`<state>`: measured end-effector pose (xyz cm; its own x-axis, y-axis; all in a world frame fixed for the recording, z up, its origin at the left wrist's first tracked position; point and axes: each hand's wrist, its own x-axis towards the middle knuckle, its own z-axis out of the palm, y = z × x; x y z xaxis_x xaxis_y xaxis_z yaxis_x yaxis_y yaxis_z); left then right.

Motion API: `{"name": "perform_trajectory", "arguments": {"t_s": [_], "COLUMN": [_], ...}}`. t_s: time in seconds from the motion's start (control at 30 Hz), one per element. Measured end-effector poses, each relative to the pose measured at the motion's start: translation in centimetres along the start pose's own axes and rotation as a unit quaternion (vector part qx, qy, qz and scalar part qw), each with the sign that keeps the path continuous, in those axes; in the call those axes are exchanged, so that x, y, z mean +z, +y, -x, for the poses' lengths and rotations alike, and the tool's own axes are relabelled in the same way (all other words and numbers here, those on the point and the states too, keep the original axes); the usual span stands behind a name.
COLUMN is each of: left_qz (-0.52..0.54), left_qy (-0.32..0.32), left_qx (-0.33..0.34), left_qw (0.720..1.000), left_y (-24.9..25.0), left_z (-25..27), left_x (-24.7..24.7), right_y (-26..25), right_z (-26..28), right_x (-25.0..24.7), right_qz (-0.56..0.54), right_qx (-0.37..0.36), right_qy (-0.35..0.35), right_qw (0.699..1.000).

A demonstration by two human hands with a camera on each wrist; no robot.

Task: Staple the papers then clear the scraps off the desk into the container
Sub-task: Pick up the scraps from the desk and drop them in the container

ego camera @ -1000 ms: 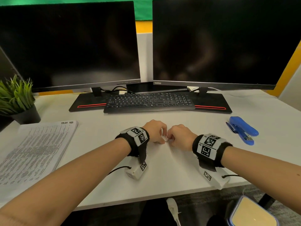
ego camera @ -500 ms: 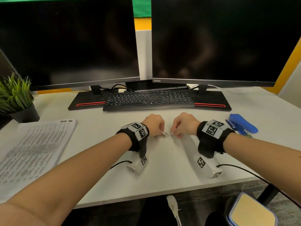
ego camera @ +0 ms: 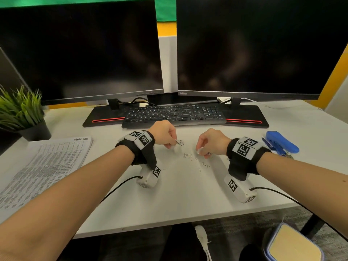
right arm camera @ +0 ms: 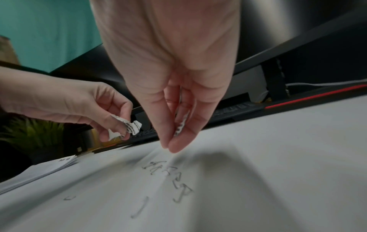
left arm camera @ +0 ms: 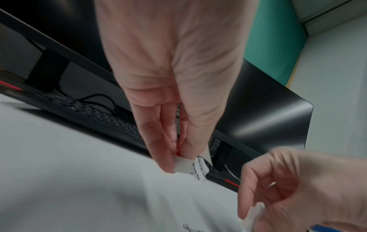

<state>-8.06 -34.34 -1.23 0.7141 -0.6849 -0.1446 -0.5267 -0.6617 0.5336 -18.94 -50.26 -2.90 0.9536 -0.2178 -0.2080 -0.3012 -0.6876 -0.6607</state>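
Pinching crumpled printed scrap: left hand | right hand pinches another | bent staples between

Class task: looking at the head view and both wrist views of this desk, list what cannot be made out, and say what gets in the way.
- Print on the white stapled paper stack: head view, too small.
- Blue-rimmed plastic container: head view, cut off by the bottom edge.
- Count of loose bent metal staples: too small; smeared in the right wrist view.
- Size of the torn paper scrap in the left hand: fingers cover it.
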Motion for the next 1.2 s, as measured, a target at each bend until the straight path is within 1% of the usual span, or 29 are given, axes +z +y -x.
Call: {"name": "perform_trajectory", "arguments": {"t_s": [0.07, 0.1, 0.17, 0.23, 0.3, 0.4, 0.5, 0.6, 0.77, 0.93, 1.0, 1.1, 1.2], "left_qz": [0.037, 0.067, 0.135, 0.189, 0.222, 0.242, 0.226, 0.217, 0.205, 0.171, 0.14, 0.097, 0.087], "left_qy": [0.01, 0.017, 0.031, 0.046, 0.053, 0.032, -0.006, -0.036, -0.089, -0.141, -0.162, -0.203, -0.257], "left_qx": [-0.012, -0.015, -0.016, -0.005, 0.013, 0.051, 0.101, 0.152, 0.219, 0.265, 0.27, 0.262, 0.2], "left_qw": [0.999, 0.997, 0.99, 0.981, 0.974, 0.969, 0.969, 0.964, 0.95, 0.938, 0.939, 0.939, 0.941], "left_y": [-0.6, -0.8, -0.6, 0.2, 1.7, 5.0, 9.7, 14.7, 22.7, 28.4, 29.3, 28.9, 27.6], "left_z": [0.7, 1.1, 1.8, 2.4, 2.6, 2.6, 2.6, 2.7, 3.6, 5.4, 5.7, 4.6, 1.5], "left_x": [-0.6, -0.9, -1.2, -1.2, -1.0, 0.1, 2.2, 4.8, 10.5, 18.4, 22.7, 29.4, 35.1], "right_y": [-0.6, -0.7, -0.5, 0.1, 1.0, 2.9, 5.1, 7.3, 12.9, 19.8, 23.2, 28.7, 34.1], "right_z": [0.1, 0.3, 1.1, 2.5, 4.1, 6.8, 10.2, 14.4, 21.6, 27.8, 29.0, 28.9, 27.0], "right_x": [-0.3, -0.8, -1.9, -2.9, -3.6, -4.8, -6.6, -8.8, -12.0, -11.8, -10.7, -8.6, -7.0], "right_qz": [-0.008, -0.034, -0.132, -0.237, -0.293, -0.311, -0.33, -0.325, -0.342, -0.358, -0.348, -0.343, -0.356], "right_qx": [-0.01, -0.008, 0.006, 0.021, 0.026, 0.037, 0.065, 0.095, 0.116, 0.155, 0.181, 0.224, 0.266], "right_qy": [-0.014, -0.013, -0.004, 0.015, 0.043, 0.082, 0.121, 0.157, 0.177, 0.195, 0.188, 0.18, 0.175], "right_qw": [1.0, 0.999, 0.991, 0.971, 0.955, 0.946, 0.934, 0.928, 0.915, 0.9, 0.9, 0.894, 0.878]}}
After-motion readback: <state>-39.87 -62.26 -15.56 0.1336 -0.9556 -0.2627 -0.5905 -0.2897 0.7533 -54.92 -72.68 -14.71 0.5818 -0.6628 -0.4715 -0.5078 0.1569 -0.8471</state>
